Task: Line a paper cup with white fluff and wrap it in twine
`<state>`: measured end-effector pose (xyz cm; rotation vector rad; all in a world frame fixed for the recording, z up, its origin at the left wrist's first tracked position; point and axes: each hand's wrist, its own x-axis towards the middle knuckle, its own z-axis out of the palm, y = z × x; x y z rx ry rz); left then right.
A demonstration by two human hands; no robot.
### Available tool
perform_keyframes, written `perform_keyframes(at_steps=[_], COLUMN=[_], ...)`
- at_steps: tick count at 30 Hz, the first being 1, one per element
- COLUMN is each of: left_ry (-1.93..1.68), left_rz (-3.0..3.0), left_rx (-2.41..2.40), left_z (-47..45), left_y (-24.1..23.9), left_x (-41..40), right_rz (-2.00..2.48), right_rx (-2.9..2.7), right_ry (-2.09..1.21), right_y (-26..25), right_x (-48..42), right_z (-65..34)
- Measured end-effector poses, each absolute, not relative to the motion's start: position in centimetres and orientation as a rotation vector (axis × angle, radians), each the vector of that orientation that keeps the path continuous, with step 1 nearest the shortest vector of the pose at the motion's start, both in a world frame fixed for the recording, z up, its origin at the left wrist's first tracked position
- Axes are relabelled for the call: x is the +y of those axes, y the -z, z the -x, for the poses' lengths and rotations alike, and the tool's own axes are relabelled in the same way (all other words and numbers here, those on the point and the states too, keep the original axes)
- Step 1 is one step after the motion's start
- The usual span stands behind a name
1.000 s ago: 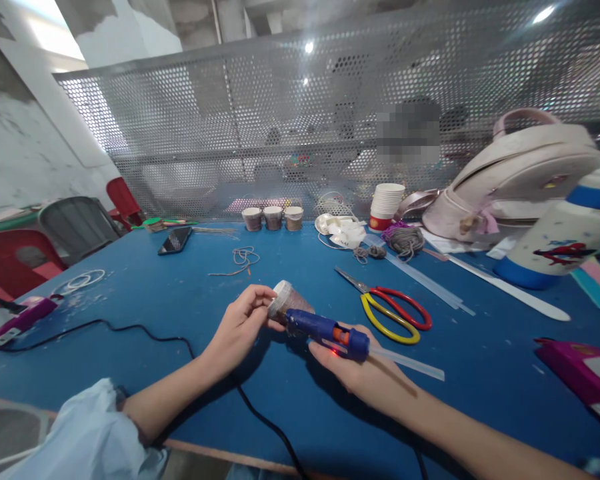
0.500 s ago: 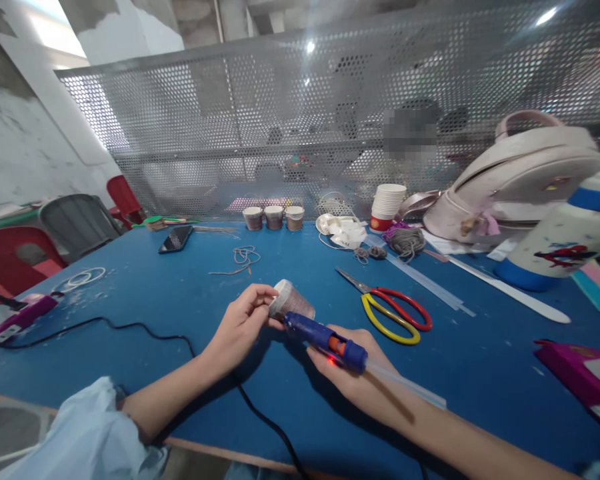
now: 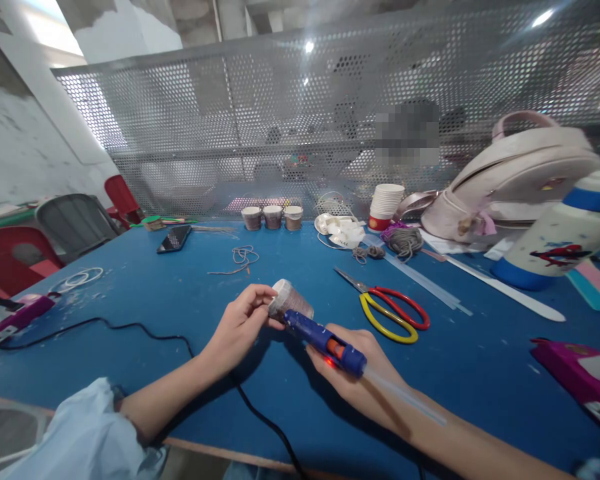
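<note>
My left hand (image 3: 247, 310) is closed on the rim end of a small paper cup (image 3: 296, 300) wrapped in greyish yarn, tilted on its side above the table. In my right hand (image 3: 353, 363) is a blue hot glue gun (image 3: 323, 339) with a lit red light and a clear glue stick poking out of its back. The gun's nozzle is at the cup's side near my left fingertips; whether it touches is hard to tell. Scissors (image 3: 387, 310) with red and yellow handles lie right of the cup.
Three wrapped cups (image 3: 273, 218) stand at the back, near stacked paper cups (image 3: 385, 207) and grey yarn (image 3: 405, 241). A phone (image 3: 174, 239) lies at left. A black cord (image 3: 145, 327) crosses the table. A bottle (image 3: 555, 233) and backpack (image 3: 510, 180) stand at right.
The view has shifted very slightly. Both hands, the cup and the glue gun keep nearly the same positions, with the nozzle still at the cup.
</note>
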<state>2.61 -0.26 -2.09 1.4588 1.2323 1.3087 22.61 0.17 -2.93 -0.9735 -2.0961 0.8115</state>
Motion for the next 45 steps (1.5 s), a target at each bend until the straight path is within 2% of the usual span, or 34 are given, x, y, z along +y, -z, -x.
perform_keyframes(at_steps=[23,45], left_ry=[-1.305,-1.312], left_rz=[-1.451,-1.494], left_rx=[1.257,1.308], left_z=[-2.6,-2.4], left_y=[2.0,2.2], left_x=[-0.4,-0.2], right_rz=[1.024,0.944], right_rx=[-2.044,-2.181], right_ry=[-0.889,-0.713], right_y=[2.1,3.4], right_x=[0.0,0.1], right_z=[-22.7,-22.6])
